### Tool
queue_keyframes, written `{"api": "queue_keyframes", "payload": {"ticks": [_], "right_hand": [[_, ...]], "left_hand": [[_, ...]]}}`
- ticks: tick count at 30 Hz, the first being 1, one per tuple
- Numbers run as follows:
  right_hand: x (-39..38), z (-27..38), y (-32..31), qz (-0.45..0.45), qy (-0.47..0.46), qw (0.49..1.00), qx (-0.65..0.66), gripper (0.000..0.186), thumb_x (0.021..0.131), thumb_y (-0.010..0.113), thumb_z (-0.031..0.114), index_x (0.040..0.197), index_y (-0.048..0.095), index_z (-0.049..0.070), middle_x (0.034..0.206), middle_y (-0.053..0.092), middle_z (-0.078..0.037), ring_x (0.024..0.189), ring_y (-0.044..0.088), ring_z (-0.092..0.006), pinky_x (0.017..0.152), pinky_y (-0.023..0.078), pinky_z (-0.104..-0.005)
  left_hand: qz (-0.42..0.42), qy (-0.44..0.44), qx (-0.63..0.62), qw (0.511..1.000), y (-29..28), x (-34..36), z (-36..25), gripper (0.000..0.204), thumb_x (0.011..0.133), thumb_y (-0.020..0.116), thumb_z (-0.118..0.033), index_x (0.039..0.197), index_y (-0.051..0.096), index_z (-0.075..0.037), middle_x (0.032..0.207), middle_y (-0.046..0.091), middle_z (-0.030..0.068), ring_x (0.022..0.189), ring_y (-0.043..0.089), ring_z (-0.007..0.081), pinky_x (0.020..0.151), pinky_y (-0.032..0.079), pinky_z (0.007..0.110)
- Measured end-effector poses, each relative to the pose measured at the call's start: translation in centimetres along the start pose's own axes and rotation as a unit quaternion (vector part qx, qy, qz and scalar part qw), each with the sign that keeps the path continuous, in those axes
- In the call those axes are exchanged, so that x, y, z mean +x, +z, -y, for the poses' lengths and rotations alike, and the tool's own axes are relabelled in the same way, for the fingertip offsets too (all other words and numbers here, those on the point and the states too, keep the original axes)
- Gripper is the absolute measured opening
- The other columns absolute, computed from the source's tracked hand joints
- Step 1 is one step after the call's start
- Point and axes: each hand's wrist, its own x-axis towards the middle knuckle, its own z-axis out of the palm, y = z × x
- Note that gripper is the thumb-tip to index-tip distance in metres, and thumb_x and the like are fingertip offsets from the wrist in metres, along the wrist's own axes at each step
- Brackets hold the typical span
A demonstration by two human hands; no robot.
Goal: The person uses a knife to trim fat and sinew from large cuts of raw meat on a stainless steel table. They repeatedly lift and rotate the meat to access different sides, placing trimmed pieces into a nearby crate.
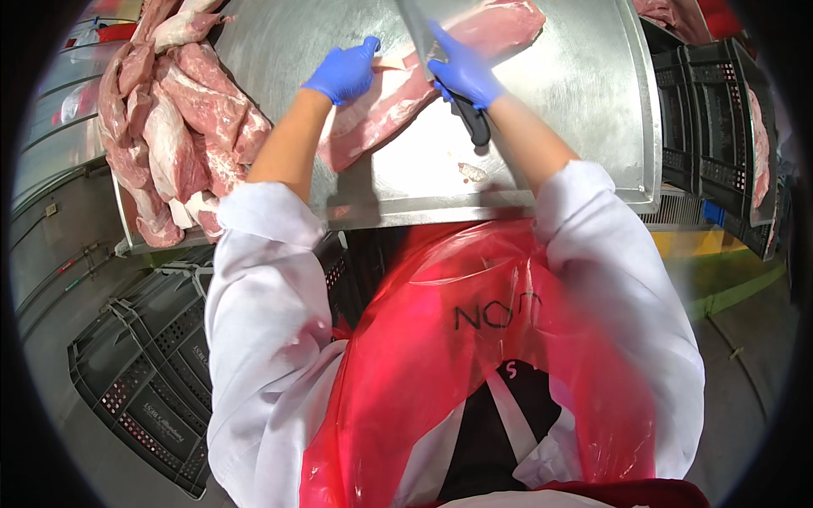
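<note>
A long pale-pink pork loin lies slantwise across the metal table, from near left to far right. My left hand, in a blue glove, is closed at its upper left side, and a pale strip of fat runs from the fingers toward the blade. The fingertips are partly hidden. In my right hand, also gloved in blue, is a knife with a black handle. Its blurred blade points away from me, above the loin. A small whitish scrap lies on the table nearer to me.
A heap of meat pieces covers the left end of the metal table, partly over its edge. Black perforated crates stand at the right, one with meat beside it. More black crates sit on the floor at lower left.
</note>
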Motion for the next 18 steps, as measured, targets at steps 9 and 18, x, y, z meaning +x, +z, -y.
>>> {"api": "queue_keyframes", "payload": {"ticks": [9,18], "right_hand": [[-7.0,-0.7,0.6,0.118,0.039,0.986,-0.114,0.072,0.097,0.050,0.025,0.162,0.019,0.029,0.073,0.065,-0.013,0.055,0.063,-0.0198,0.053,0.056,-0.0337],[-7.1,2.3,3.1,0.161,0.055,0.977,-0.132,0.072,0.098,0.048,0.022,0.162,0.017,0.027,0.070,0.061,-0.011,0.054,0.059,-0.0182,0.053,0.055,-0.0339]], "left_hand": [[0.015,0.080,0.064,0.995,-5.8,2.3,-2.5,0.035,0.092,0.060,-0.015,0.124,0.051,-0.006,0.107,0.070,0.0196,0.095,0.068,0.0408,0.081,0.053,0.047],[-0.044,0.057,0.054,0.996,-10.2,-0.5,-3.3,0.024,0.084,0.057,-0.015,0.105,0.058,-0.004,0.088,0.067,0.0261,0.081,0.066,0.0469,0.073,0.051,0.054]]}}
